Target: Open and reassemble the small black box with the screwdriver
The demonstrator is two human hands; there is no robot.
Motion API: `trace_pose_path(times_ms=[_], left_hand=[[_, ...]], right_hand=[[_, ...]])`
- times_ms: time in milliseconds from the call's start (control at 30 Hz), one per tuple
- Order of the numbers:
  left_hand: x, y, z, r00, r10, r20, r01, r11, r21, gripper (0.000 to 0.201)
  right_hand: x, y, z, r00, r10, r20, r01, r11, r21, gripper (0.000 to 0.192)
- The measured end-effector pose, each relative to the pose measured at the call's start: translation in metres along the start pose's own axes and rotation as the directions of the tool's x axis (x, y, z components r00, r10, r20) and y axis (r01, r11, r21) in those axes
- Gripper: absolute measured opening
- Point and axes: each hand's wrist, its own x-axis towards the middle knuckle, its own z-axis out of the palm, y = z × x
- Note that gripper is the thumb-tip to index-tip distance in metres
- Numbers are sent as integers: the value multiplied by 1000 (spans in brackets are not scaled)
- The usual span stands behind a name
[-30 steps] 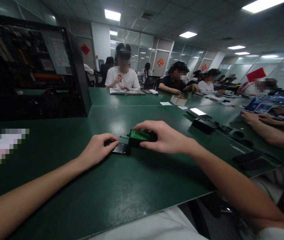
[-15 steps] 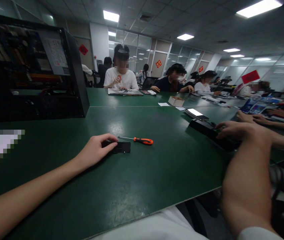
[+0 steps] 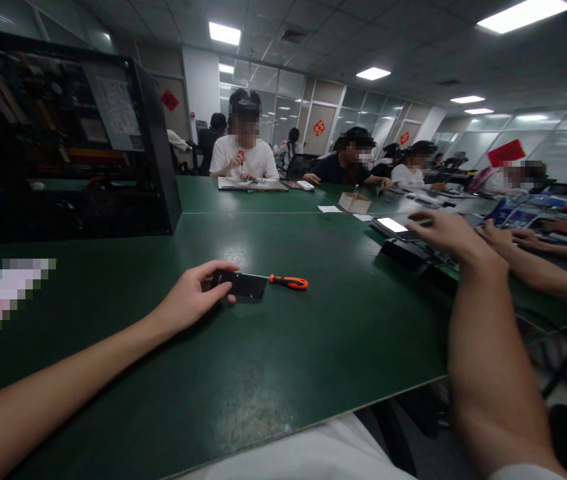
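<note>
My left hand [image 3: 203, 290] is closed around one end of a small flat black rectangular piece [image 3: 248, 287], thumb on top, just above the table. Its exact kind I cannot make out. Right behind it lies a screwdriver [image 3: 289, 283] with an orange and black handle, its shaft partly covered by the black piece. At the right, my right hand [image 3: 443, 230] hovers over a phone-like device with a bright screen [image 3: 392, 225], fingers stretched and slightly blurred, nothing visible in them. Below that hand lies a long black box-like part [image 3: 403, 252], partly hidden by my arm.
An open black computer case [image 3: 158, 147] stands at the left on the green table [image 3: 313, 360]. A small open box [image 3: 354, 203] and white papers [image 3: 330, 209] lie further back. A co-worker's arms [image 3: 538, 260] reach in at the right; other people sit across.
My right hand has lifted off the black box-like part and moved left and up toward the bright screen. My left hand has raised and tilted the black piece, now overlapping the screwdriver's shaft.
</note>
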Motion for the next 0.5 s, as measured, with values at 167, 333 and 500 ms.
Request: trace_pose_path(times_ms=[167, 333, 500], left_hand=[[1, 0, 2, 999, -29, 46, 34, 993, -113, 32], [-7, 3, 13, 997, -24, 75, 41, 973, -225, 20], [-16, 7, 24, 995, 73, 65, -58, 978, -202, 13]], right_hand=[[1, -97, 55, 974, -217, 66, 182, 920, 346, 32], [-53, -199, 86, 699, -639, 319, 159, 575, 803, 31], [-79, -224, 87, 498, -744, 445, -77, 474, 877, 31]])
